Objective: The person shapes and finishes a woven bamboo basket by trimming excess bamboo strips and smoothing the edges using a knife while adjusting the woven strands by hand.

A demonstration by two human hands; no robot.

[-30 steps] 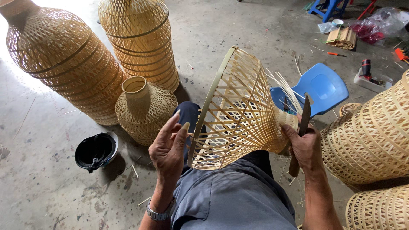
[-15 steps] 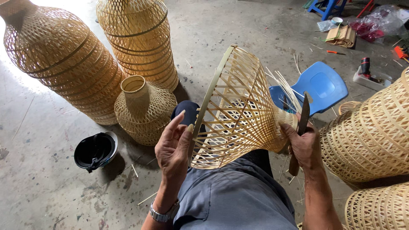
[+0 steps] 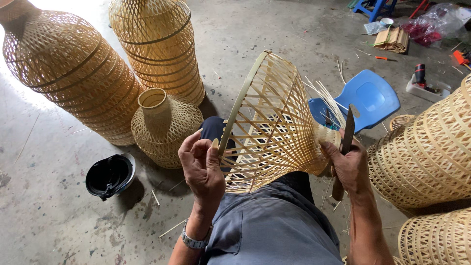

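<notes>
the unfinished bamboo basket (image 3: 274, 127) lies on its side across my lap, its wide hooped mouth turned to my left and its narrow woven neck to my right, with loose strip ends (image 3: 327, 100) fanning out past the neck. my left hand (image 3: 202, 166) is at the rim hoop, the fingers curled and close together around the edge of the hoop, thumb up against it. my right hand (image 3: 349, 167) wraps the narrow neck and, in the same grip, clamps a knife (image 3: 345, 147) whose blade stands upright above the knuckles. i judge the basket to be very light and springy: an open lattice of thin strips that would flex under pressure, so squeezing the middle could bend or crack a strip. the stiffest places look like the thick rim hoop and the tightly woven neck, and those are the places i would hold. the split strip edges and loose ends look sharp and easy to snag. around me on the concrete floor (image 3: 44, 206) stand two tall finished woven baskets (image 3: 73, 73), a small vase-shaped one (image 3: 164, 125), a black tub (image 3: 109, 175) and a blue plastic stool (image 3: 365, 98); more woven pieces (image 3: 427, 152) sit to my right.
</notes>
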